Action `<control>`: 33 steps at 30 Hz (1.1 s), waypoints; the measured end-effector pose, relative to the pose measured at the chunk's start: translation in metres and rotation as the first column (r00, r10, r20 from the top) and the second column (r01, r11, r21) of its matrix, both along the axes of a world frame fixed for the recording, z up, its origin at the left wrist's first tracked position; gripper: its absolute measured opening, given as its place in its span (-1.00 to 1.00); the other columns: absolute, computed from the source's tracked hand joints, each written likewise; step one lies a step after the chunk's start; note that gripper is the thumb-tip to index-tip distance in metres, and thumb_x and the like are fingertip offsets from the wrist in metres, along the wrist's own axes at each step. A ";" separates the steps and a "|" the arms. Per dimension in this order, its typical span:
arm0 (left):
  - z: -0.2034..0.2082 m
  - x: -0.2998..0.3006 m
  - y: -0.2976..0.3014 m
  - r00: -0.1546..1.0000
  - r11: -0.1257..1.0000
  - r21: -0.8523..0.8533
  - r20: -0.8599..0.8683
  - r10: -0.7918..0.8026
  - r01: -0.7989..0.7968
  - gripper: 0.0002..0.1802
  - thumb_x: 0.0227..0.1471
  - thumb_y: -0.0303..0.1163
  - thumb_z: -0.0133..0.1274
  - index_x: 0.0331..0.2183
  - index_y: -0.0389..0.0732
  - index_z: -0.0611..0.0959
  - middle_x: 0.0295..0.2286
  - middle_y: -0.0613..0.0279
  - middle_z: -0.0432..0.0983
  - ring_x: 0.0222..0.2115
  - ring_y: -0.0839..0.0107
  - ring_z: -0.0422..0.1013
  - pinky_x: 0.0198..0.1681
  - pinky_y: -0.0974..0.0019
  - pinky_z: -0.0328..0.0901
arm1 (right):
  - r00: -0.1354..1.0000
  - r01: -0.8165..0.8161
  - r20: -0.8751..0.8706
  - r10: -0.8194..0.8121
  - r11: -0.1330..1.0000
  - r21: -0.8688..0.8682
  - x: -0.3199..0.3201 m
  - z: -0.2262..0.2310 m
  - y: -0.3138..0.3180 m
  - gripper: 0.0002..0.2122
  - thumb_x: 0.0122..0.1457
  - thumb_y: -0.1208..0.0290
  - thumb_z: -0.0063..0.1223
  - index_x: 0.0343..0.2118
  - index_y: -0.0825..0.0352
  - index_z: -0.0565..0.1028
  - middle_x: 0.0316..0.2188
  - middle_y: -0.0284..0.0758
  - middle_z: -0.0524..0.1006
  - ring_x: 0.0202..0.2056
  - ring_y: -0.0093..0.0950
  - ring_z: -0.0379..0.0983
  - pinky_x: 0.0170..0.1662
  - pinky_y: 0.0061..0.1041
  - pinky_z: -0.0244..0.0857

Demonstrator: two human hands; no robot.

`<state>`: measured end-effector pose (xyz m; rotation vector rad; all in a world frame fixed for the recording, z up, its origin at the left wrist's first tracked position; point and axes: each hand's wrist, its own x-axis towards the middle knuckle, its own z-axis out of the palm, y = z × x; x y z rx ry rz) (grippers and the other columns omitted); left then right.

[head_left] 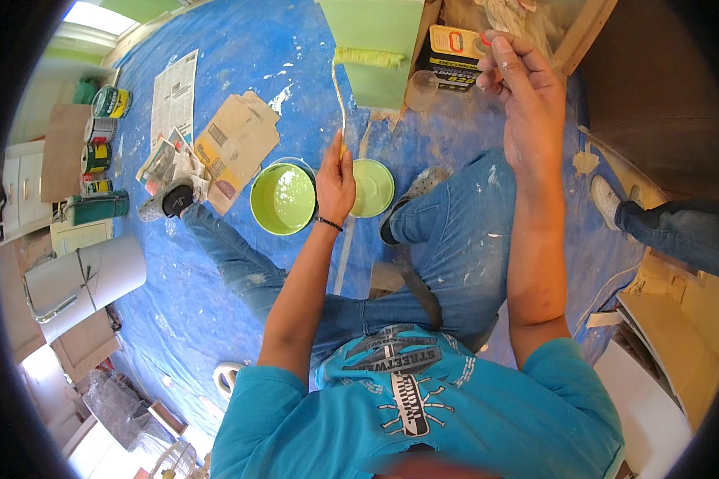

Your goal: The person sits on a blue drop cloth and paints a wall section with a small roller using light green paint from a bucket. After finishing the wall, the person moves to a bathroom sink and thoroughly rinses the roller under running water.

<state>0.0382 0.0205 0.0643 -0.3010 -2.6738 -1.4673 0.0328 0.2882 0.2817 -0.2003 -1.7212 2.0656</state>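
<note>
My left hand (337, 188) is closed round the handle of a paint roller (367, 57), whose thin frame stretches away from me. The roller's fuzzy yellow-green sleeve lies against a light green panel (371, 24) at the top. Below and left of that hand stands a bucket (256, 209) of light green paint. A round lid smeared with green (373, 188) sits to the hand's right. My right hand (526, 100) is raised at the upper right, its thumb and forefinger together; a small red spot shows at the fingertips, too small to name.
Blue sheeting (192, 263) covers the floor. Flattened cardboard (240, 140) and newspaper (174, 100) lie left. A yellow-and-black can (449, 49) and a clear cup (422, 91) stand beside the panel. Several paint cans (97, 158) line the left side. Another person's leg (675, 235) is at right.
</note>
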 end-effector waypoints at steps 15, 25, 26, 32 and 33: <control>-0.049 -0.026 -0.013 0.925 0.950 -0.295 0.379 0.016 0.104 -0.48 0.29 -0.19 -0.01 0.19 -0.19 0.58 -0.19 -0.32 0.63 -0.16 -0.21 0.57 -0.05 -0.06 0.44 | 0.994 0.049 0.102 -0.043 0.998 -0.051 0.001 0.006 0.001 -0.82 0.40 0.36 0.13 -0.08 0.36 0.56 -0.44 -0.44 0.59 -0.44 -0.66 0.46 -0.30 -0.66 0.31; -0.066 -0.059 -0.004 0.818 0.964 -0.250 0.571 0.070 0.092 -0.49 0.20 -0.20 0.03 0.13 -0.19 0.63 -0.26 -0.29 0.65 -0.24 -0.09 0.61 -0.11 0.00 0.47 | 1.000 0.023 -0.006 -0.023 0.999 -0.046 -0.001 -0.001 0.005 -0.76 0.37 0.28 0.19 -0.08 0.36 0.61 -0.37 -0.40 0.62 -0.39 -0.65 0.50 -0.25 -0.64 0.38; -0.062 -0.055 -0.007 0.874 0.955 -0.276 0.484 0.040 0.110 -0.47 0.21 -0.18 0.04 0.15 -0.17 0.62 -0.30 -0.23 0.67 -0.31 0.01 0.62 -0.17 0.05 0.48 | 1.000 0.022 -0.010 -0.022 0.999 -0.045 -0.001 -0.001 0.005 -0.76 0.37 0.28 0.19 -0.07 0.36 0.61 -0.37 -0.40 0.62 -0.39 -0.65 0.50 -0.25 -0.65 0.38; -0.007 -0.016 -0.024 0.936 0.984 -0.175 0.352 0.026 0.038 -0.49 0.28 -0.18 0.06 0.19 -0.16 0.59 -0.33 -0.20 0.66 -0.31 0.00 0.62 -0.16 0.09 0.47 | 1.000 0.023 -0.005 -0.023 0.999 -0.046 -0.001 -0.001 0.003 -0.77 0.38 0.28 0.18 -0.06 0.34 0.62 -0.38 -0.41 0.62 -0.40 -0.65 0.50 -0.26 -0.65 0.37; 0.004 -0.010 -0.025 0.935 0.990 -0.142 0.352 0.040 0.011 -0.48 0.28 -0.17 0.07 0.20 -0.15 0.59 -0.37 -0.16 0.66 -0.35 0.09 0.61 -0.19 0.15 0.46 | 1.000 0.025 -0.005 -0.026 0.999 -0.043 -0.001 -0.001 0.003 -0.77 0.38 0.28 0.18 -0.06 0.34 0.62 -0.38 -0.42 0.62 -0.40 -0.66 0.50 -0.26 -0.65 0.36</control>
